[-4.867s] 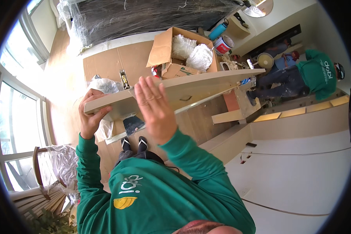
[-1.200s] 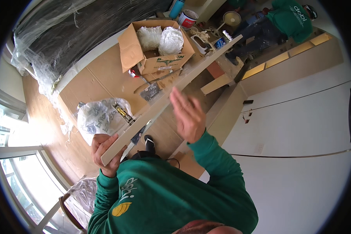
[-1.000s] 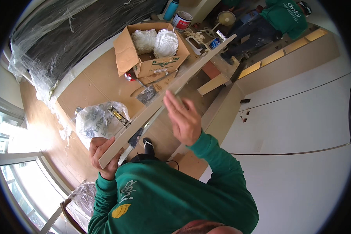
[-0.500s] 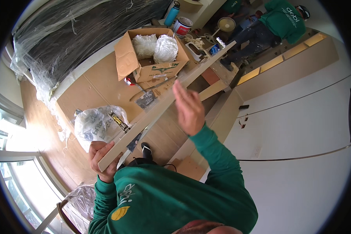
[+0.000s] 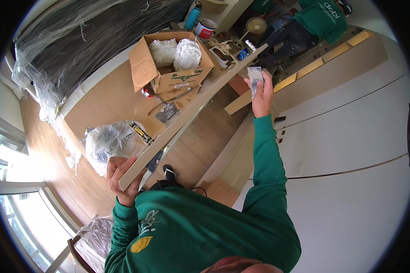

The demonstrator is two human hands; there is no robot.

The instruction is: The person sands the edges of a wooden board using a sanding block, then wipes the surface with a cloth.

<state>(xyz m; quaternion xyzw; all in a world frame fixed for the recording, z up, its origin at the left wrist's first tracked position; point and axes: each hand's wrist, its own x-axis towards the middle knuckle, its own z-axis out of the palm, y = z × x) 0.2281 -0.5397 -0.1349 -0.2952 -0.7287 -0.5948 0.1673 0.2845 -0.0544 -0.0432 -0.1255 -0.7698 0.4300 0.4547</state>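
A long beige cabinet door [image 5: 187,116], seen along its narrow edge, slants from my body toward the far right. Metal hinges stick out from its left side: a near hinge [image 5: 141,132] and a far hinge [image 5: 250,46]. My left hand [image 5: 123,179] is wrapped round the door's near end. Beyond the door's right side, toward its far end, my right hand [image 5: 262,96] is raised, with a flat, pale grey sanding pad [image 5: 255,82] with dark smudges between thumb and fingers. The pad appears apart from the door's edge.
On the cardboard-covered surface [image 5: 93,107] stand an open cardboard box [image 5: 180,82] with white wrapped bundles, a plastic bag [image 5: 109,143] and a dark scraper blade [image 5: 166,112]. A paint can [image 5: 206,29] and blue bottle [image 5: 193,16] stand behind. A co-worker [image 5: 316,22] is at far right.
My right hand has moved right and farther away from beside the door's middle, and the sanding pad has come into view in it. My left hand keeps hold of the door's near end.
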